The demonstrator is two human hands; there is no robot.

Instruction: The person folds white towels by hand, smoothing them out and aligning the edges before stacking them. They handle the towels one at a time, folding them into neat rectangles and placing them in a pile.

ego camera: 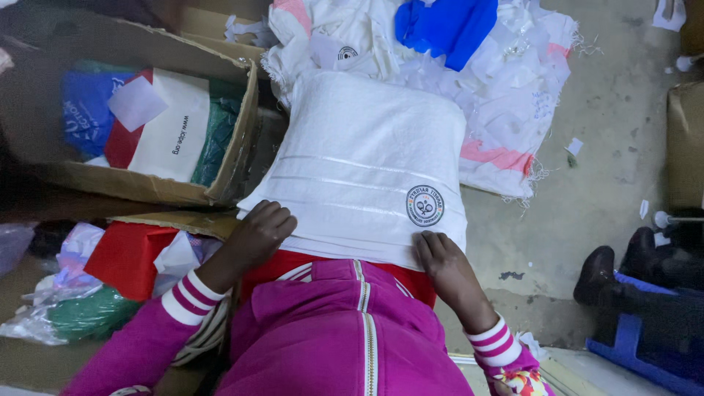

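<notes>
1. One folded white towel (359,165) with a round dark emblem lies in the middle of the frame, across the person's lap, its near edge toward the magenta jacket (337,337).
2. Two hands rest on that near edge: the left hand (257,233) at lower left of the towel, fingers curled flat on the cloth, and the right hand (444,264) at lower right, just under the emblem, fingers laid flat. Neither closes around it.
3. Beyond the towel, at the top of the frame, sits a heap of white cloths (513,81) with one blue piece (447,26) on top.
4. One open cardboard box (235,158) stands at upper left, holding coloured fabrics.
5. One dark shoe (595,275) shows at lower right.
</notes>
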